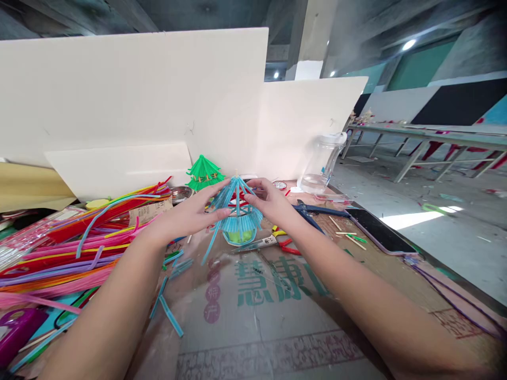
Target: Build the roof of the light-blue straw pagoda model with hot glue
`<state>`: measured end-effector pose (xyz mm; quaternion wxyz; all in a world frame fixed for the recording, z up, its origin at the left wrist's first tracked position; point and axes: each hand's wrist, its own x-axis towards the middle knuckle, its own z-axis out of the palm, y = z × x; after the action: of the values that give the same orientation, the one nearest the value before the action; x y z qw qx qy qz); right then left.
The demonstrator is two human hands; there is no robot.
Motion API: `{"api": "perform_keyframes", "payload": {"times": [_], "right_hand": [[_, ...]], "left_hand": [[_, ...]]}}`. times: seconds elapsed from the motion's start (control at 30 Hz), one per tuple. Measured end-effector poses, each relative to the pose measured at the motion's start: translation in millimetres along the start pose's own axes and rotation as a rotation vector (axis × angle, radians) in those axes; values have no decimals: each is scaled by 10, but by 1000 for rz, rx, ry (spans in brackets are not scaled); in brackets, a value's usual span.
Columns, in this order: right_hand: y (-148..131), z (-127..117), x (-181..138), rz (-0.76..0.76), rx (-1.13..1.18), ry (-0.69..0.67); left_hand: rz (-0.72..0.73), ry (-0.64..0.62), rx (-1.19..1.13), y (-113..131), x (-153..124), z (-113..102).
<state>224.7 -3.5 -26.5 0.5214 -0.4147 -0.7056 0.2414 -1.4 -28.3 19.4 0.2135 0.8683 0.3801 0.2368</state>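
Blue model point(238, 222), held two-handed.
Left hand point(204, 207) and right hand point(271, 205) hold its roof point(229, 195) from opposite sides; scissors point(259, 243) lie beside it.

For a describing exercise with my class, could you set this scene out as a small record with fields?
Left hand: at the left side of the blue model's roof
Right hand: at the roof's right side
Model between the hands: blue model, peaked roof, green inside its base
Behind it: green peaked model
In front: scissors
Left: colourful strips
Right: black-screened phone, clear jug
Surface: printed cardboard
Backdrop: white boards
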Motion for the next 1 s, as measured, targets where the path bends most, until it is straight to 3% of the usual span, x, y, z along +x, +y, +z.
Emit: {"api": "perform_keyframes", "payload": {"times": [0.1,0.2,0.3,0.4,0.5,0.6,0.8,1.0], "right_hand": [[-3,-6,-3,-70,-159,241],[-82,-41,-59,-79,-224,300],[-158,-73,-197,10,-141,229],[-172,-75,-372,202,37,47],[-137,-38,-473,420,350,-166],[-113,19,-453,552,674,-283],[-149,98,-361,597,960,-395],[-145,128,-411,592,982,-333]], "left_hand": [[-20,89,-32,-21,64,72],[3,121,-65,-23,94,125],[28,131,-62,-20,103,151],[26,137,-38,0,101,148],[4,138,15,48,91,134],[-3,116,70,99,79,125],[26,73,150,117,51,119],[31,51,185,108,60,128]]}}
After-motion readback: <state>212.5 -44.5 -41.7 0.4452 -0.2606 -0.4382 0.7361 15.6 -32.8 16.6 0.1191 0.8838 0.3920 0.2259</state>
